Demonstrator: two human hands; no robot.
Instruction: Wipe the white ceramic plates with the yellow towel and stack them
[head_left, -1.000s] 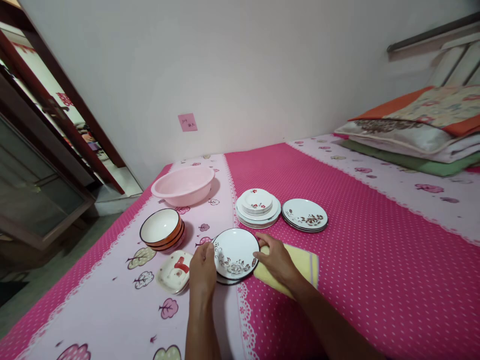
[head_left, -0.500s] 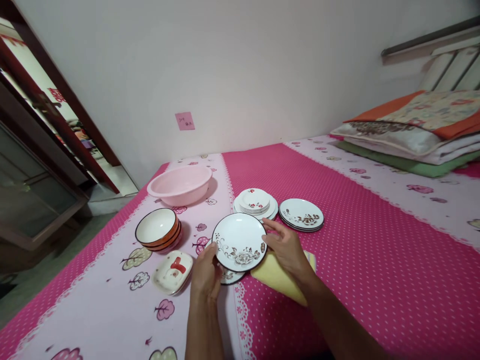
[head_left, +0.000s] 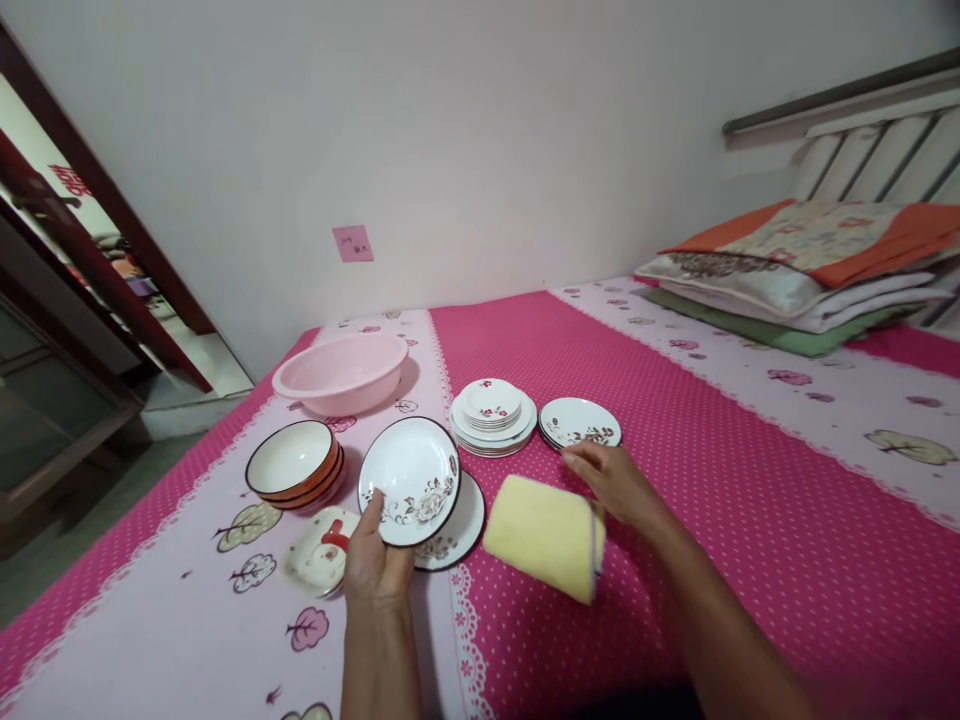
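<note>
My left hand [head_left: 375, 562] grips the near rim of a white plate [head_left: 409, 479] with a dark rim and a brown flower print, held tilted above the bedspread. Under it lies another plate of the same pattern [head_left: 459, 520]. My right hand [head_left: 615, 484] is closed on the far end of a folded yellow cloth [head_left: 541, 535], lifting it just right of the plates.
A pink basin [head_left: 341, 372] stands at the back left. Stacked orange bowls [head_left: 294, 467] and a small square dish [head_left: 315, 561] sit at the left. Behind are a stack of red-flowered plates [head_left: 493, 415] and flower-print plates [head_left: 580, 423]. Folded bedding [head_left: 795, 270] lies far right.
My left hand has lifted the top plate off its stack and carried it left. My right hand let go of the plate and picked up the yellow cloth.
</note>
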